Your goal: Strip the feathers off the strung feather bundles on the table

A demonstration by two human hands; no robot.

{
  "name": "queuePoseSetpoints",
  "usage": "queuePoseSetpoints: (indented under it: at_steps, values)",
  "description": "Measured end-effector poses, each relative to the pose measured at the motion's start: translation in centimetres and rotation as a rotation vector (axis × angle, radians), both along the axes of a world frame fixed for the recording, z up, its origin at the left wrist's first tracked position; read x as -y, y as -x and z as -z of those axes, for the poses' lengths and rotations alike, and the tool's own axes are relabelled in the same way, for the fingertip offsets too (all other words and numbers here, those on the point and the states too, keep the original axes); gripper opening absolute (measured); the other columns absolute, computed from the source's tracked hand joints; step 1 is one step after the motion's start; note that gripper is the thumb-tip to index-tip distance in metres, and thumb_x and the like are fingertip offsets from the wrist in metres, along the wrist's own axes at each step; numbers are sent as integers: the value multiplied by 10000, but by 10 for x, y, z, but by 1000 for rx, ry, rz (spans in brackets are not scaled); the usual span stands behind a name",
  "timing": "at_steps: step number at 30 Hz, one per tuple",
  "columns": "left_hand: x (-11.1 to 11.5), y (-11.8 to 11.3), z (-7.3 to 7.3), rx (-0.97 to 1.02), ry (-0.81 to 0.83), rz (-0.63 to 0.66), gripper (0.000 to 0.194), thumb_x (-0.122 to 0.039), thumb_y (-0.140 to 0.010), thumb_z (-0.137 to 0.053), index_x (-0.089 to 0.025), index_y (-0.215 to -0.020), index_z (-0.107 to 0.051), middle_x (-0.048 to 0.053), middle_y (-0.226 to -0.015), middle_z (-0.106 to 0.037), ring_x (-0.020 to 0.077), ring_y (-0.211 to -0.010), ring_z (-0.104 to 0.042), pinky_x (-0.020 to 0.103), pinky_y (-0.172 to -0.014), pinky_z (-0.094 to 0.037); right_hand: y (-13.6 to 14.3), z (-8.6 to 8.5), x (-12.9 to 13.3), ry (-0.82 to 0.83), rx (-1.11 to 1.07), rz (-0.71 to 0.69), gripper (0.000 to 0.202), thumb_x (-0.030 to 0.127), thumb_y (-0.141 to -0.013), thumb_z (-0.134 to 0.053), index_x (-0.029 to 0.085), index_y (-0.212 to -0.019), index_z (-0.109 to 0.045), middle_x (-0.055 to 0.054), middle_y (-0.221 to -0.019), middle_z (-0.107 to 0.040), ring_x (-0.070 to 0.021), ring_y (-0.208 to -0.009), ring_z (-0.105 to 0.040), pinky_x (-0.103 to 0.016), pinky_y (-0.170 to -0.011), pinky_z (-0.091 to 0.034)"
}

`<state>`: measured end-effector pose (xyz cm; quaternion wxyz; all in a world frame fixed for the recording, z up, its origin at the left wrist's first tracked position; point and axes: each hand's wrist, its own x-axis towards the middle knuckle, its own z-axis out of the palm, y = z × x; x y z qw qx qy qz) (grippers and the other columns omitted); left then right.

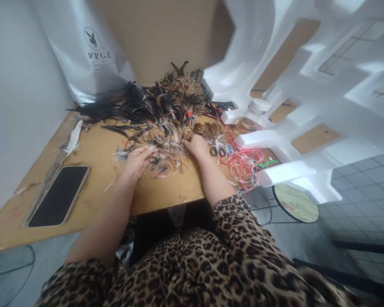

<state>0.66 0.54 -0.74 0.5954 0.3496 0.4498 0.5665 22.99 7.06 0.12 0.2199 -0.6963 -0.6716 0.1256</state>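
My left hand (141,161) is closed in a pinch at the front left of a loose pile of small brown and grey feathers (168,160). Between its fingertips is what looks like a small feather, too fine to see well. To the right, my right hand (196,146) reaches into the same pile with its fingers curled together. Feathers hide its fingertips, so what they grip does not show. Behind both hands lie long black feathers (132,106) and a bushy brown bunch of feathers (190,91).
A phone (59,196) lies on the table (173,194) at the left, near a white feather (73,138). Pink string (246,164) is tangled at the right, beside dark rings (217,151) and a lidded jar (257,108). White foam pieces (294,172) overhang the right side. A silvery bag (92,64) stands behind.
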Motion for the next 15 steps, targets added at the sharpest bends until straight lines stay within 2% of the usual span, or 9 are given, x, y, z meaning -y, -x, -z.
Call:
queuePoseSetpoints:
  at_steps: [3,5,8,10,15]
  values:
    - [0,0,0,-1,-2,2,208,-260,-615,-746,-107,-732,-668,52,-729,-666,66,-586,-580,153,-521,-433,6,6,-4,-30,-90,-60,144,274,-713,-540,170,-729,-638,-59,-759,-653,-167,-742,-589,-268,-702,-417]
    - [0,1,0,1,-8,2,204,-259,-616,-746,-109,-729,-667,54,-747,-670,64,-588,-580,154,-526,-435,11,8,-5,-36,-294,-139,113,238,-695,-543,150,-686,-613,-17,-669,-617,-120,-643,-551,-227,-641,-407]
    - [0,1,0,7,-8,-4,204,-259,-610,-751,-114,-725,-666,51,-743,-670,64,-590,-581,153,-526,-435,19,5,-1,51,-698,-233,121,260,-680,-577,140,-668,-564,34,-541,-543,-67,-478,-463,-187,-515,-371]
    - [0,2,1,8,-8,-7,207,-259,-605,-754,-115,-723,-665,48,-735,-668,65,-589,-581,152,-521,-435,24,1,3,135,-895,-252,150,286,-678,-597,148,-663,-540,49,-488,-517,-51,-398,-407,-175,-437,-325]
    - [0,1,0,1,-17,5,213,-266,-607,-753,-108,-721,-666,56,-752,-671,68,-589,-582,156,-516,-437,32,-3,8,207,-1075,-291,212,339,-668,-640,154,-659,-537,33,-515,-563,-40,-377,-398,-164,-380,-273]
